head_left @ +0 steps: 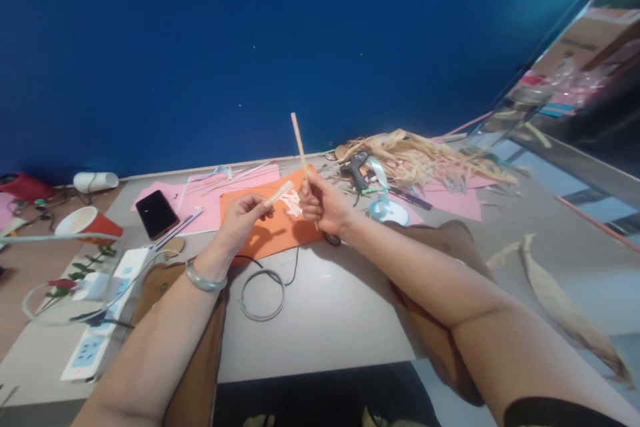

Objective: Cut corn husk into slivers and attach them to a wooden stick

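Apparently, the step in hand is handling a pale strip [281,193], pinched in the left hand [246,215], near a slim stick [299,137] that the right hand [323,203] grips, tilted slightly off upright. Both are held over the orange sheet [297,237] on the table [325,307]; the next move seems to call for a steady stick and a light pinch.

Strips [292,203] lie on the paper sheet [295,238] mid-table [320,340], a cable loop [263,318] just on its near side. Over to the left I see the phone [157,215], with the cup [100,221] farther out and the power strip [114,308] nearer. Right of the sheet sit the ribbon roll [391,212] and glue gun [356,170]; husks [415,157] heap behind the roll, the wall [300,33] beyond.
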The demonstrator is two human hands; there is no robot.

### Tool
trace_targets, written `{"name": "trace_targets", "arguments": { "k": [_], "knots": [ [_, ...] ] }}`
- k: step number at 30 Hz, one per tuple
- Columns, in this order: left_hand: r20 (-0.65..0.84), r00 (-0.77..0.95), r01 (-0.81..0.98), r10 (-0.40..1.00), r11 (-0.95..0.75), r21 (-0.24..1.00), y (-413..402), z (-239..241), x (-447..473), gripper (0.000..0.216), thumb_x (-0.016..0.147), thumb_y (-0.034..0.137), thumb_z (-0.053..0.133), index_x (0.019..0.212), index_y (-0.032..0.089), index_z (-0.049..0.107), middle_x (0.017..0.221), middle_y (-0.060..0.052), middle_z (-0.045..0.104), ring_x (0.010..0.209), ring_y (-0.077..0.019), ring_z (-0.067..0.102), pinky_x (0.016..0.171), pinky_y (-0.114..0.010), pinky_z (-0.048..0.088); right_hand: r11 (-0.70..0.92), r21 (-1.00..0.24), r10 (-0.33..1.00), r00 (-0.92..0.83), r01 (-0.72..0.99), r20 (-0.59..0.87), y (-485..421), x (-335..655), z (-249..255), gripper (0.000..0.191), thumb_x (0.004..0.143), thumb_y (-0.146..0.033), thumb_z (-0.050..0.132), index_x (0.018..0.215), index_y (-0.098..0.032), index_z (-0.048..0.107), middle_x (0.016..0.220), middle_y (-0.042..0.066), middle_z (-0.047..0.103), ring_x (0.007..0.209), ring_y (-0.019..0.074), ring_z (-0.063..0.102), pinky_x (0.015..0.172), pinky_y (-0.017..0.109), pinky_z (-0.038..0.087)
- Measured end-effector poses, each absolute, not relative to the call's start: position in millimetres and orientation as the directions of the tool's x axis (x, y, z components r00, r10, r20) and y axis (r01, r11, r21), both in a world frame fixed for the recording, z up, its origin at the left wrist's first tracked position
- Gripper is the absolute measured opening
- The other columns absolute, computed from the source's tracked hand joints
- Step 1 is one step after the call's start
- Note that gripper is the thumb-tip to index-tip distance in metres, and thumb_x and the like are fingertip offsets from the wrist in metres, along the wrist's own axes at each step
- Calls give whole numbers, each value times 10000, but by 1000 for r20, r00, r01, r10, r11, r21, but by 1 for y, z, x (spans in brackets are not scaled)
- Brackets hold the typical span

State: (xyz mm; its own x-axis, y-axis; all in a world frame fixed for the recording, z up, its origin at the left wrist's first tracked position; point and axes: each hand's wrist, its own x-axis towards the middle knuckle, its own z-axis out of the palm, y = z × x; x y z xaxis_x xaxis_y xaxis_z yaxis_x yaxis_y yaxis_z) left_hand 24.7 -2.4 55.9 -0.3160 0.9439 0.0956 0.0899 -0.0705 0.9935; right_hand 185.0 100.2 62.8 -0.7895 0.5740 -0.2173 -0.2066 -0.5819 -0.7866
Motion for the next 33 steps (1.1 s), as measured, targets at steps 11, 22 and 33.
{"name": "trace_targets", "arguments": {
  "k": [11, 22, 33],
  "knots": [
    [87, -332, 145, 939, -41, 989, 2, 44, 25, 202, 700, 332, 679, 640, 150, 616, 583, -5, 607, 573, -111, 537, 590, -242, 411, -37, -989, 653, -745, 147, -135, 73, 172, 41, 421, 760, -581, 535, 727, -161, 536, 552, -58, 381, 466, 57, 289, 430, 202, 208],
    [92, -282, 177, 955, -42, 983, 2, 43, 25, 215, 709, 358, 678, 681, 150, 630, 618, -9, 615, 609, -116, 548, 619, -245, 428, -251, -956, 568, -776, 152, -273, 74, 174, 43, 425, 813, -531, 499, 600, -177, 398, 503, -69, 289, 400, 47, 181, 370, 209, 102],
    [98, -301, 149, 948, -55, 987, -1, 53, 21, 233, 685, 378, 696, 678, 156, 624, 633, -23, 620, 619, -132, 555, 621, -259, 426, -530, -847, 429, -849, 40, -308, 85, 185, 64, 404, 848, -481, 448, 596, -189, 329, 473, -88, 203, 393, 51, 88, 353, 178, 66]
  ]
}}
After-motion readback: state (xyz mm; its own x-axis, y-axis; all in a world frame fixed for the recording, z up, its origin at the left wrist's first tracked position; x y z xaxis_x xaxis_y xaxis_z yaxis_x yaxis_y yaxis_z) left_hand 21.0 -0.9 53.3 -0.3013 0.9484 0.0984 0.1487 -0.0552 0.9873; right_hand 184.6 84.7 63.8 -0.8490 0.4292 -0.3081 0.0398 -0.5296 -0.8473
